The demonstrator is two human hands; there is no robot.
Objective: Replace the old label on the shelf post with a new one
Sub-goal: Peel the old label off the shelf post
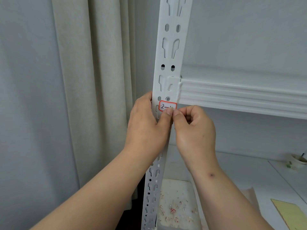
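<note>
A white slotted shelf post (169, 52) runs up the middle of the view. A small white label with a red border (167, 105), handwritten "2-1", sticks on the post just below the shelf beam. My left hand (147, 123) wraps the post's left edge, its thumb tip pressing on the label's lower edge. My right hand (194, 125) is curled into a pinch, thumb and forefinger meeting at the label's lower right corner. The label's bottom edge is hidden by the fingertips.
A white ribbed shelf beam (240, 95) extends right from the post. Beige curtain (93, 80) hangs to the left. Below lies a tray with red and white paper scraps (176, 206), a yellow sheet (290, 213) and a small bowl (299, 161) on the lower shelf.
</note>
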